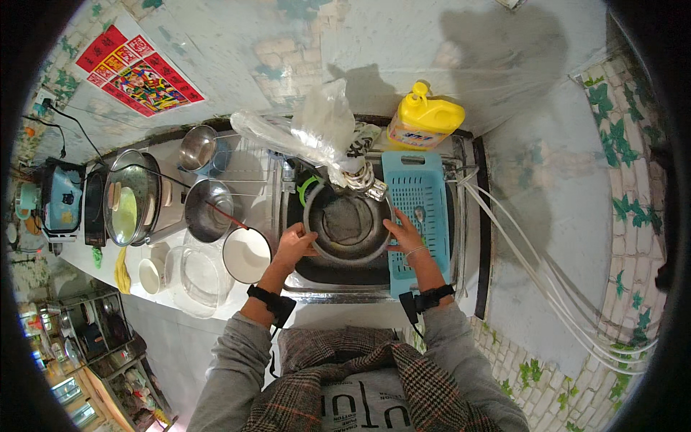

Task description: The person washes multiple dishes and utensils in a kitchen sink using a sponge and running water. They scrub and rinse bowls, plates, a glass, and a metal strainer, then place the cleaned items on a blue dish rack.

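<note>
A round, dark metal bowl (350, 245) is held between my two hands over the black sink (329, 275). My left hand (294, 244) grips its left rim, thumb over the edge. Against its right side, my right hand (405, 236) has its fingers on the rim and wall. The bowl's mouth faces up; a greyish patch shows on its bottom, and I cannot tell whether that is water. A silvery faucet head (372, 186) reaches over the bowl's far edge. Part of a bright green object (306, 190) shows behind the bowl's left rim.
A blue perforated drain basket (415, 175) spans the sink's right side, holding a spoon (419, 214). Behind stand a yellow jug (426, 119) and clear plastic bags (324, 121). Leftward are a white bowl (247, 256), a metal pan (202, 210), a clear plastic container (200, 278) and a glass-lidded pot (129, 200).
</note>
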Demonstrator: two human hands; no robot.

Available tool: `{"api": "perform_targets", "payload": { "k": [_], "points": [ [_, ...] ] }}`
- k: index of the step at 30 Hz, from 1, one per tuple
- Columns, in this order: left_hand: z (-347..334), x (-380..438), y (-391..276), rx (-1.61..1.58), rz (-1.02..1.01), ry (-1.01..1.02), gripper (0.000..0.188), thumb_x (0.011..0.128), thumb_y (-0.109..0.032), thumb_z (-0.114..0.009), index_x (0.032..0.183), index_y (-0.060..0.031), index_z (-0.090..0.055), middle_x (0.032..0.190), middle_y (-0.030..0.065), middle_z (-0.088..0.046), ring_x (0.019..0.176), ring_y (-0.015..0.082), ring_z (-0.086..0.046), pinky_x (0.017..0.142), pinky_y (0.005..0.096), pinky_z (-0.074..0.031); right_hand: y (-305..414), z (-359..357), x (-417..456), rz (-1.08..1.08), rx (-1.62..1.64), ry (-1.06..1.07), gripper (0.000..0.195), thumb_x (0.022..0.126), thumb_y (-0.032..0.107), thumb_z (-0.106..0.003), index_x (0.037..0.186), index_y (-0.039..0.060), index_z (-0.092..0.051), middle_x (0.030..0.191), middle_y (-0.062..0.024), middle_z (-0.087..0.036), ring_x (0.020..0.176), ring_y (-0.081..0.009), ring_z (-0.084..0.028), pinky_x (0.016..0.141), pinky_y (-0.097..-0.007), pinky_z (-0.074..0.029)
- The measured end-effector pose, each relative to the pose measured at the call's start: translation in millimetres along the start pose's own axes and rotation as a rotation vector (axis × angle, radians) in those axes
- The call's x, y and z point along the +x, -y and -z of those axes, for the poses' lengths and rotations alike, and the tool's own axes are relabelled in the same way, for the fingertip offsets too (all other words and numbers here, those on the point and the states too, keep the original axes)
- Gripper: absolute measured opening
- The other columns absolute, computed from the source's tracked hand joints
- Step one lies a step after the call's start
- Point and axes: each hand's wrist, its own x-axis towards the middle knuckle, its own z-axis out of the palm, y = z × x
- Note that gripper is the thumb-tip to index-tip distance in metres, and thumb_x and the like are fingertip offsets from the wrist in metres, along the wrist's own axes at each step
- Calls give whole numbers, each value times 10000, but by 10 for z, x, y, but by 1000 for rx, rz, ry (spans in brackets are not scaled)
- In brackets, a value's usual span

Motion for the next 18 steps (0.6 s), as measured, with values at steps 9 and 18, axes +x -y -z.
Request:
{"api": "perform_targets", "payload": {
  "k": [9, 18],
  "points": [
    [-80, 413, 83, 221, -303, -163, 253, 899, -260, -557, 956, -13, -546, 821, 57, -560, 701, 155, -553, 679, 329, -507, -207, -230, 351, -93, 356, 3, 674, 849, 212, -588, 1392, 238, -189, 1243, -168, -478, 990, -341, -596, 692, -504, -592],
    [-45, 541, -518, -980, 27, 3, 283, 992, -323, -318, 864, -113, -459, 639, -33, -319, 549, 113, -291, 551, 256, -301, -139, -373, 81, -63, 453, -97, 608, 844, 164, -568, 1362, 165, -249, 1235, -145, -480, 1033, -346, -574, 727, -519, -562]
  ]
}}
